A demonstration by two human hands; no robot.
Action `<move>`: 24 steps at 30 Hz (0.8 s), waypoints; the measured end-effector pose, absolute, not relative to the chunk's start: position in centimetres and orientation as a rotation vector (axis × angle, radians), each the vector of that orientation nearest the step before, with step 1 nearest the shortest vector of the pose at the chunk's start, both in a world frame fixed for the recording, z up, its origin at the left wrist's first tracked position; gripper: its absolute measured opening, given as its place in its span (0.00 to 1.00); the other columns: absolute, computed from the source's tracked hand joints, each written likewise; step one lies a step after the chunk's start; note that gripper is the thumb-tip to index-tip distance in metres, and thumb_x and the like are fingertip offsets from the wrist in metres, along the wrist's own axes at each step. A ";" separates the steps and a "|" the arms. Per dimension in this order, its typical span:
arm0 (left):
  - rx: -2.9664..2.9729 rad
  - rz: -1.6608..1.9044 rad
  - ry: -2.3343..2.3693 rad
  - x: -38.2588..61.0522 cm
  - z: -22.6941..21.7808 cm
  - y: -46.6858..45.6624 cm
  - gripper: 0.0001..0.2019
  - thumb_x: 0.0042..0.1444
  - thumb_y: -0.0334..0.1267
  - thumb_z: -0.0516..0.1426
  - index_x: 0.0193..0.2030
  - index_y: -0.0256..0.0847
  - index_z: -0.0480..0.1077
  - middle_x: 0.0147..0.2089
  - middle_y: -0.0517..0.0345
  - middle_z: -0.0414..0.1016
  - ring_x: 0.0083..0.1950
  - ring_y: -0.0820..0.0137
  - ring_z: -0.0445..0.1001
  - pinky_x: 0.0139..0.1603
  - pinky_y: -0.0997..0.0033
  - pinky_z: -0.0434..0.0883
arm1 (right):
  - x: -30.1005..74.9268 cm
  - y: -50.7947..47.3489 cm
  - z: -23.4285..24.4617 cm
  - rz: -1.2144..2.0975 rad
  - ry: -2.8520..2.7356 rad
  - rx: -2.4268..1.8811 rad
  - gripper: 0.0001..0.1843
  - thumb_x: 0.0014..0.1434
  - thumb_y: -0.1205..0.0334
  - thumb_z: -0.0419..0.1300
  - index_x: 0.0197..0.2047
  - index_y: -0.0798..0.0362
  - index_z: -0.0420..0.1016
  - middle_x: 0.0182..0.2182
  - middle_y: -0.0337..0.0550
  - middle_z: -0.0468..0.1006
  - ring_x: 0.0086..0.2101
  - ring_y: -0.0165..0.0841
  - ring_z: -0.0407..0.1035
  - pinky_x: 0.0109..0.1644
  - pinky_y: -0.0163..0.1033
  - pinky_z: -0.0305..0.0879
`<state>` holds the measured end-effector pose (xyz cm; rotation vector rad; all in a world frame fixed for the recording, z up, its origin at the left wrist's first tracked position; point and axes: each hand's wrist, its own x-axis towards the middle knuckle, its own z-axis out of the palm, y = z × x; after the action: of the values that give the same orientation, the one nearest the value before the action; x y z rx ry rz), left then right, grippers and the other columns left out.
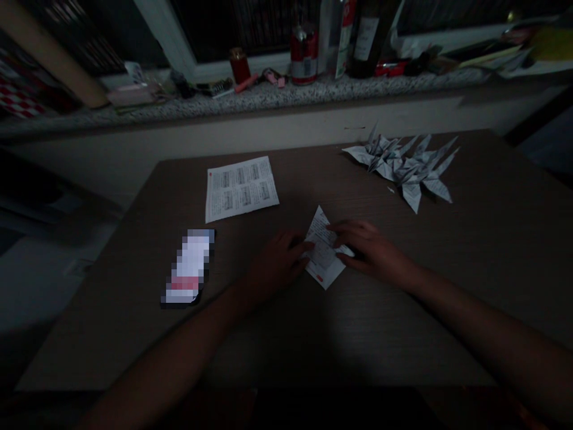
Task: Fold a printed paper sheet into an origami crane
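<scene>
A sheet of printed paper folded into a kite-like diamond (323, 263) lies on the table in front of me, one point away from me and one toward me. It has a small red mark near the lower point. My left hand (278, 261) grips its left edge, fingertips close together on the paper. From the other side, my right hand (369, 248) rests spread fingertips on the right part of the paper, thumb nearest me. The fingers cover part of both side edges.
A flat printed sheet (242, 189) lies at the back left, with a lit phone (190, 266) nearer me. Several folded paper cranes (405, 164) are bunched at the back right. Bottles and small items crowd the stone sill (179, 107) behind the table (277, 346).
</scene>
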<state>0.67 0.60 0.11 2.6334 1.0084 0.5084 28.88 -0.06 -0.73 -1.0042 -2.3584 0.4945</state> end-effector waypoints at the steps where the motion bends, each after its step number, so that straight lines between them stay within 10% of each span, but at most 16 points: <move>1: 2.630 0.510 0.961 0.7 0.1 0.6 0.16 0.69 0.34 0.57 0.62 0.41 0.71 0.65 0.46 0.67 0.64 0.58 0.69 0.63 0.53 0.72 | 28.8 -0.1 -0.8 0.492 -2.365 -0.982 0.07 0.67 0.65 0.61 0.49 0.47 0.74 0.61 0.51 0.76 0.63 0.48 0.68 0.63 0.59 0.68; 24: 2.567 0.539 0.768 0.8 -0.3 0.9 0.13 0.70 0.29 0.54 0.57 0.39 0.73 0.59 0.48 0.73 0.60 0.63 0.73 0.60 0.61 0.74 | 28.9 -0.4 -0.2 0.801 -2.385 -0.847 0.10 0.64 0.56 0.68 0.47 0.48 0.78 0.55 0.50 0.73 0.58 0.44 0.68 0.61 0.51 0.68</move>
<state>0.76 0.90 -0.29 2.5672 0.7678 0.5390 28.87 -0.37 -0.18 -0.8473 -2.3847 0.8011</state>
